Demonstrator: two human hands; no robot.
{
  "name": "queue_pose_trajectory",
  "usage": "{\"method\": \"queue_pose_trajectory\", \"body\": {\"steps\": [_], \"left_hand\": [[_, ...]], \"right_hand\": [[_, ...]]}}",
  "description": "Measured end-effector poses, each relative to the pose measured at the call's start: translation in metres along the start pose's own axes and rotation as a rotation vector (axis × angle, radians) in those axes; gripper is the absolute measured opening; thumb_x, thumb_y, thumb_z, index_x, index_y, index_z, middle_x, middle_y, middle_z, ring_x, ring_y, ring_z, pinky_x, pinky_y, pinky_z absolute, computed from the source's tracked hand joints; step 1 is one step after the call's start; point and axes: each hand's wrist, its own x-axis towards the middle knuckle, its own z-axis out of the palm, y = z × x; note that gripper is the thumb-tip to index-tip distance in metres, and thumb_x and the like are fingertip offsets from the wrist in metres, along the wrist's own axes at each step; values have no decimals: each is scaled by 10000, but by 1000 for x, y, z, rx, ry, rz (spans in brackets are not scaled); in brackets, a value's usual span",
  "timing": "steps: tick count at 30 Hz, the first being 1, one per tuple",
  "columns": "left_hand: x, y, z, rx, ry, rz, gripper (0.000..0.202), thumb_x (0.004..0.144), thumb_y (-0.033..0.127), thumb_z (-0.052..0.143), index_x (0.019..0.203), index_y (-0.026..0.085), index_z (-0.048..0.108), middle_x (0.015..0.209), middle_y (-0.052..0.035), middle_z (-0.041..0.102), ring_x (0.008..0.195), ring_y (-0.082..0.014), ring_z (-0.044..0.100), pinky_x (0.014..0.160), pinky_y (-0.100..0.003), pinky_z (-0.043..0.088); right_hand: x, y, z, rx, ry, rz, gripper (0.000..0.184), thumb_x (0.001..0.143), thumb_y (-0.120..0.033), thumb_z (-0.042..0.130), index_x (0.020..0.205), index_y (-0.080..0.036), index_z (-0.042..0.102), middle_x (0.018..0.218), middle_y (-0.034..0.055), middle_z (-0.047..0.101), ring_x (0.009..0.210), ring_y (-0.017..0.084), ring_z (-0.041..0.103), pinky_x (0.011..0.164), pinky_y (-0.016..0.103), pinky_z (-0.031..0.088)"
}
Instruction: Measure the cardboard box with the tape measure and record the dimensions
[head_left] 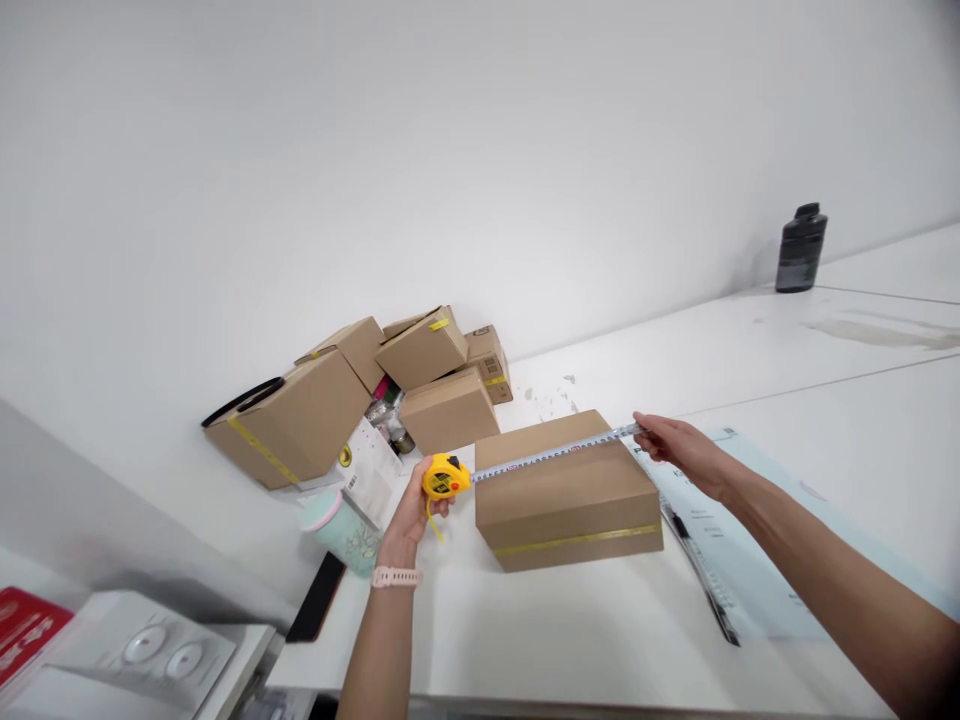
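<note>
My left hand (415, 508) grips the yellow case of a tape measure (445, 477) just off the left end of a brown cardboard box (570, 485). From the case, the white blade stretches across the top of the box, slanting up to the right. Its free end is pinched between the fingers of my right hand (675, 445), just past the box's right edge. A yellow wrist strap hangs from the case. Yellow tape runs along the near side of the box, which lies on a white table (600, 635).
Several cardboard boxes (446, 410) are stacked against the wall at the back left. A mint cup (341, 530) and a dark phone-like slab (316, 598) lie left. Under my right arm are blue paper (750, 545) and a black pen (701, 570). A dark bottle (801, 250) stands far right.
</note>
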Motion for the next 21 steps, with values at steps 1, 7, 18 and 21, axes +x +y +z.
{"method": "queue_pose_trajectory", "body": {"steps": [1, 7, 18, 21], "left_hand": [[7, -1, -6, 10, -1, -22, 531, 895, 631, 551, 864, 117, 682, 569, -29, 642, 397, -108, 501, 428, -235, 405], [32, -10, -30, 58, -2, -131, 345, 995, 444, 611, 1186, 158, 634, 1079, -66, 683, 839, -171, 675, 729, -347, 592], [41, -31, -41, 87, -35, -189, 373, 982, 402, 637, 1274, 171, 611, 1259, -102, 643, 1051, -241, 666, 884, -450, 584], [42, -31, -39, 74, -39, -190, 378, 980, 393, 642, 1285, 174, 607, 1278, -105, 636, 1070, -247, 662, 896, -459, 582]], "right_hand": [[2, 7, 1, -59, -8, -10, 552, 787, -713, 681, 637, -216, 493, 649, -16, 477, 596, 128, 384, 558, 303, 391], [10, 31, 11, -319, 59, -53, 611, 806, -801, 552, 608, -232, 448, 625, -11, 482, 623, 160, 414, 593, 318, 381], [15, 30, 7, -676, 10, -70, 530, 912, -712, 452, 675, -246, 540, 715, 22, 629, 687, 224, 562, 626, 337, 419], [19, 35, 10, -686, 15, -80, 531, 855, -741, 533, 677, -242, 556, 709, 34, 650, 671, 224, 576, 599, 333, 432]]}}
